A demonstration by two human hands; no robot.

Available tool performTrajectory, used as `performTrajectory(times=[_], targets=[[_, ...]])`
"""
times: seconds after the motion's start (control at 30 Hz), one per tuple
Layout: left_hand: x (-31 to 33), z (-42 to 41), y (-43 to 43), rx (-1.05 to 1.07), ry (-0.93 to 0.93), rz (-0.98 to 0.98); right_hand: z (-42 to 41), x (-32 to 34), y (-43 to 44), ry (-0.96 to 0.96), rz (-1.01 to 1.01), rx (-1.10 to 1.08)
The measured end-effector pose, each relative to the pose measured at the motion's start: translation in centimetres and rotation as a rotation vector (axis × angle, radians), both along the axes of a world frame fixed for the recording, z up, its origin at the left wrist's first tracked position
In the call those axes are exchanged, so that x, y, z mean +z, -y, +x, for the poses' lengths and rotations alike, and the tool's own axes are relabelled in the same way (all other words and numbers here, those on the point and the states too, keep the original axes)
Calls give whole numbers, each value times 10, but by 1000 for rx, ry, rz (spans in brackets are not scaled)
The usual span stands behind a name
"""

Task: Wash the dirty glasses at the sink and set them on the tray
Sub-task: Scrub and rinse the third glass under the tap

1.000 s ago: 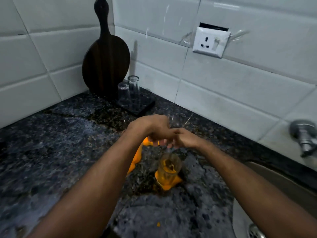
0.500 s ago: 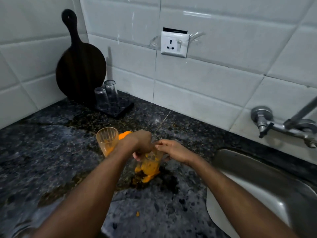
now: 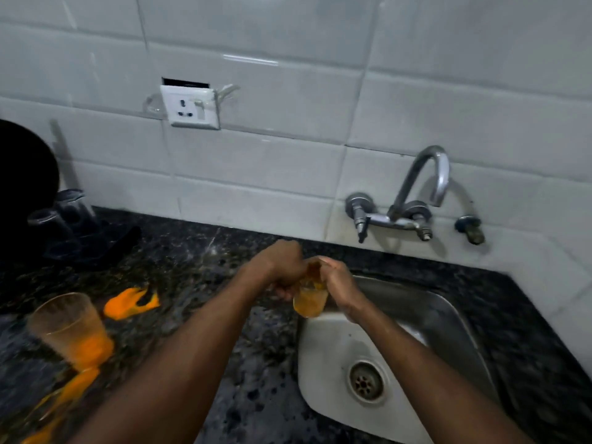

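Both my hands are on one dirty glass (image 3: 310, 301), held at the sink's (image 3: 333, 347) left rim, about 12 o'clock from the drain (image 3: 366, 382). My left hand (image 3: 282, 267) is clenched around the upper part of the glass from the 9 o'clock side; my right hand (image 3: 338, 283) grips it from the 3 o'clock side, fingers over the rim. The glass is roughly upright, orange residue on the walls and bottom (motion blur, so the exact tilt is unclear).

A second dirty glass (image 3: 69, 328) stands on the counter (image 3: 192, 283) at 9 o'clock from my hands, well apart from them, with orange pulp in the bottom. Orange scraps (image 3: 131, 303) lie on the counter just at 1 o'clock of that glass, and more orange (image 3: 64, 395) is smeared at its 6 o'clock, running to the lower left edge.

The tray (image 3: 105, 241) sits at the far left against the wall, at 10 o'clock from my hands. Two clear glasses (image 3: 64, 213) stand on it, close together (upside down or not, I can't tell). A dark round board (image 3: 22, 174) is behind them, cut off by the left edge.

The tap (image 3: 413, 193) is wall-mounted at 1 o'clock from my hands, spout arched over the sink's far side. No water visible at the spout. The socket (image 3: 191, 107) is on the tiled wall at 11 o'clock, well above the counter.
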State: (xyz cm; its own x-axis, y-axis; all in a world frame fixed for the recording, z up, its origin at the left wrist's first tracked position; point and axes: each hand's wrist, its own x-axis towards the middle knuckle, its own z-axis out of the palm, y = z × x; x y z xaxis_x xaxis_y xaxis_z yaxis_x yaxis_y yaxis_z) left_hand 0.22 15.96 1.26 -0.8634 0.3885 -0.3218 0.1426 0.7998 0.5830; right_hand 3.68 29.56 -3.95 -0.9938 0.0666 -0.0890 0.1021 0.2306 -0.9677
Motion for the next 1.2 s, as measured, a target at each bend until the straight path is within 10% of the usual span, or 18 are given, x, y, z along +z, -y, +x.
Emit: performTrajectory(times=[0.3, 0.5, 1.2], targets=[[14, -20, -104, 71, 250, 347, 29, 28, -104, 19, -41, -480], [5, -55, -136, 113, -279, 250, 21, 53, -140, 46, -13, -611], [-22, -57, -143, 351, -180, 524, -16, 69, -147, -18, -116, -538]])
